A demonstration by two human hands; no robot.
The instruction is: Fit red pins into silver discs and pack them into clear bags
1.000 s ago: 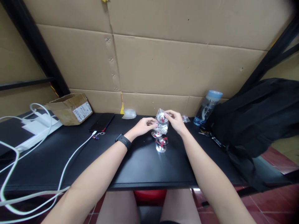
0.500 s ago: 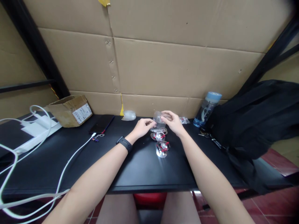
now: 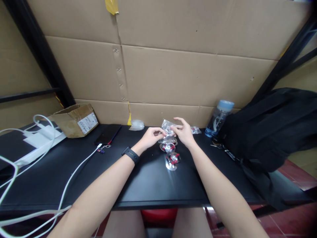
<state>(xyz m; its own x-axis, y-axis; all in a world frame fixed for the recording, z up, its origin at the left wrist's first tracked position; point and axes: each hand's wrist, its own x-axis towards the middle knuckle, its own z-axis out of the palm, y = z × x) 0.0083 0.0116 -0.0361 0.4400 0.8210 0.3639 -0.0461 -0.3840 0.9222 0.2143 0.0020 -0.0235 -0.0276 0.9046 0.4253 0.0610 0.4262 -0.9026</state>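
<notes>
A crinkled clear plastic bag (image 3: 166,125) is between my two hands over the desk. My left hand (image 3: 154,135), with a black watch (image 3: 131,154) on its wrist, pinches the bag's lower left side with thumb and fingers. My right hand (image 3: 183,133) grips the bag's right side between thumb and fingertips, one finger lifted. Just below the hands lie several shiny domed metal discs with red cords, like finger cymbals (image 3: 169,147); the nearest ones (image 3: 173,158) overlap. Whether anything is inside the bag I cannot make out.
Right of my hands lies another small clear packet (image 3: 195,130). A water bottle (image 3: 219,119) and black backpack (image 3: 269,132) stand further right. To the left are a clear plastic piece (image 3: 136,125), a phone (image 3: 108,134), a cardboard box (image 3: 77,121) and white cables (image 3: 79,172).
The plastic bag is more crumpled and tilted between my hands. My right hand's upper finger has lifted away from it. The view has tipped slightly upward.
</notes>
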